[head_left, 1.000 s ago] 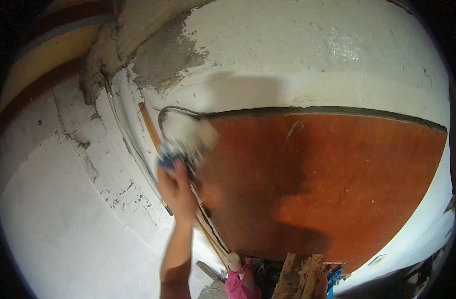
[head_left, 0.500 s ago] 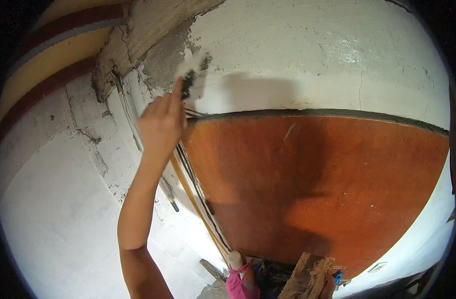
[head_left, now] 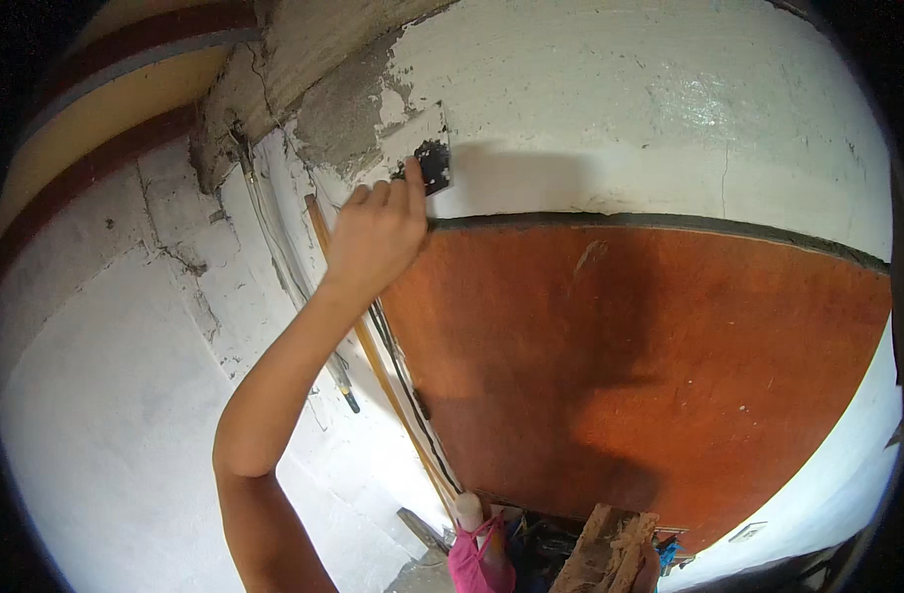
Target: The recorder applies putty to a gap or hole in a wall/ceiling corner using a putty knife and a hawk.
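Observation:
My left hand [head_left: 378, 232] is raised high and closed round a flat putty scraper [head_left: 434, 163], its index finger stretched along the dark plate. White filler smears much of the plate, which lies against the white upper wall [head_left: 580, 99] beside a bare grey patch [head_left: 343, 119]. At the lower edge is a crusted brown wooden board [head_left: 605, 549]. My right hand [head_left: 648, 573] shows only as a sliver at its right side, seemingly gripping it; the fingers are mostly hidden.
Below a dark ledge [head_left: 610, 219] is an orange wall panel [head_left: 729, 346]. Cables [head_left: 407, 376] and a wooden strip [head_left: 373, 356] run down the corner. A pink cloth bag [head_left: 469, 563] sits low by the corner. Ceiling beams [head_left: 145, 44] slope at upper left.
My left hand has moved the scraper rightward and slightly down along the white wall, and its plate now shows sharply. The wooden board has stayed almost in place.

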`<state>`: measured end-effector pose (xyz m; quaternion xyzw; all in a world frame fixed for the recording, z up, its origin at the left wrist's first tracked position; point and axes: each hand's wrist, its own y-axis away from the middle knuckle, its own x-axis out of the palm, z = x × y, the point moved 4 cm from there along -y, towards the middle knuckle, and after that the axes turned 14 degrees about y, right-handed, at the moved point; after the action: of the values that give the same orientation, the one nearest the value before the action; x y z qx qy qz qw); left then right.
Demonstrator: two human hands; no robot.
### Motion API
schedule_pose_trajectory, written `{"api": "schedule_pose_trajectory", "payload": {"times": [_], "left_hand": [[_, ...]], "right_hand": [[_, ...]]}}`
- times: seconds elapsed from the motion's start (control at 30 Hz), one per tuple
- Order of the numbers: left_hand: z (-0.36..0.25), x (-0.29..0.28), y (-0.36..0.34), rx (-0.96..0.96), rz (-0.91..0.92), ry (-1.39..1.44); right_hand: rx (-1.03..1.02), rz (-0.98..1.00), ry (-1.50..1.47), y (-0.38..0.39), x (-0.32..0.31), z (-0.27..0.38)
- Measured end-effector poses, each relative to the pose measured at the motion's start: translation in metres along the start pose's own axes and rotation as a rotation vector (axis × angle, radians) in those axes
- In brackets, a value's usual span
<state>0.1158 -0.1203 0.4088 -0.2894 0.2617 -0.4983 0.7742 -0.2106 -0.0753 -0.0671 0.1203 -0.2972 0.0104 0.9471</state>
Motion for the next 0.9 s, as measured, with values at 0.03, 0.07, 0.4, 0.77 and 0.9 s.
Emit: {"api": "schedule_pose_trajectory", "payload": {"times": [0.03, 0.07, 0.4, 0.77, 0.9], "left_hand": [[0.004, -0.007, -0.003, 0.001, -0.003, 0.002], [0.016, -0.025, -0.006, -0.051, -0.086, 0.04], [0.024, -0.02, -0.001, 0.093, -0.105, 0.13], [0.035, -0.03, -0.005, 0.015, -0.097, 0.19], [0.058, -0.018, -0.004, -0.077, -0.205, 0.055]], "right_hand": [[0.001, -0.002, -0.004, -0.001, 0.0, 0.001], [0.002, -0.005, -0.007, -0.002, -0.001, 0.001], [0.056, 0.002, -0.027, 0.004, -0.006, -0.002], [0.093, -0.003, -0.068, 0.005, -0.014, -0.003], [0.116, 0.023, -0.063, 0.009, -0.014, 0.002]]}}
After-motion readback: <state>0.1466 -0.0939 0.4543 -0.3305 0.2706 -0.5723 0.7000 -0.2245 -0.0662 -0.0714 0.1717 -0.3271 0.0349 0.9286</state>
